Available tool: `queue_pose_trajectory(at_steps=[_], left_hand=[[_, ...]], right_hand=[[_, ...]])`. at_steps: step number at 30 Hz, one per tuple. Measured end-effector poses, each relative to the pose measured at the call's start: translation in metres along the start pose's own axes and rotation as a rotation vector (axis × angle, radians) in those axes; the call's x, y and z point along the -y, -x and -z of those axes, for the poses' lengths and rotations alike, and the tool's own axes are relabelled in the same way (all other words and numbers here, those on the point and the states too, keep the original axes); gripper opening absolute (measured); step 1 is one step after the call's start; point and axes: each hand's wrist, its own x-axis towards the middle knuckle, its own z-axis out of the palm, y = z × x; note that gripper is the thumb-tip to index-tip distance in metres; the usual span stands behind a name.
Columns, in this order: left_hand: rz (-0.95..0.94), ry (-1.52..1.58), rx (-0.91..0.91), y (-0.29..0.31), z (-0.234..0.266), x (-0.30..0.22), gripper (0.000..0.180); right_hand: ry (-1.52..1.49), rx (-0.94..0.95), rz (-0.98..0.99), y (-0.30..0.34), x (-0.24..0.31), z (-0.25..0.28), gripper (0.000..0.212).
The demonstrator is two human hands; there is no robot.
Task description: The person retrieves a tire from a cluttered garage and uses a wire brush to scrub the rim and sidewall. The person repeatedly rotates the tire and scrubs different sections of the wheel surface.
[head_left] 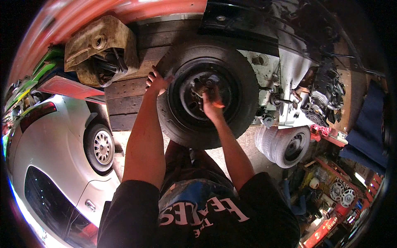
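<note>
A black wheel with its tyre (pixel 231 70) is mounted on a raised vehicle straight ahead of me. My left hand (pixel 156 81) grips the tyre's left edge, fingers curled over the tread. At the dark steel rim's centre, my right hand (pixel 211 102) is closed around a small tool or fastener with an orange part by the hub (pixel 197 84); I cannot make out what it is.
A silver car (pixel 58 157) stands at my left. A dirty tan canister (pixel 99 47) sits on dark wooden planks (pixel 124 99). Two stacked wheels (pixel 285 144) lie at the right, near engine parts (pixel 326 95) and cluttered shelves (pixel 335 194).
</note>
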Motion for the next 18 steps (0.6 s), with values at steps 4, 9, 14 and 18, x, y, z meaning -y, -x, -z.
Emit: queue_pose_trajectory(at_steps=[4,9,14,18], left_hand=[[-0.017,-0.018,-0.022,-0.005,-0.001,0.007,0.127],[-0.049,0.013,-0.009,-0.004,-0.004,0.002,0.135],[-0.016,-0.025,0.006,0.005,0.001,0.009,0.141],[-0.041,-0.047,0.006,-0.002,-0.001,0.001,0.14]], right_hand=[[0.261,-0.17,0.018,-0.026,-0.017,0.029,0.057],[-0.042,-0.213,-0.119,-0.009,0.003,-0.001,0.056],[0.023,-0.279,-0.016,-0.042,0.028,0.037,0.041],[-0.01,-0.04,-0.011,-0.007,0.009,-0.021,0.051]])
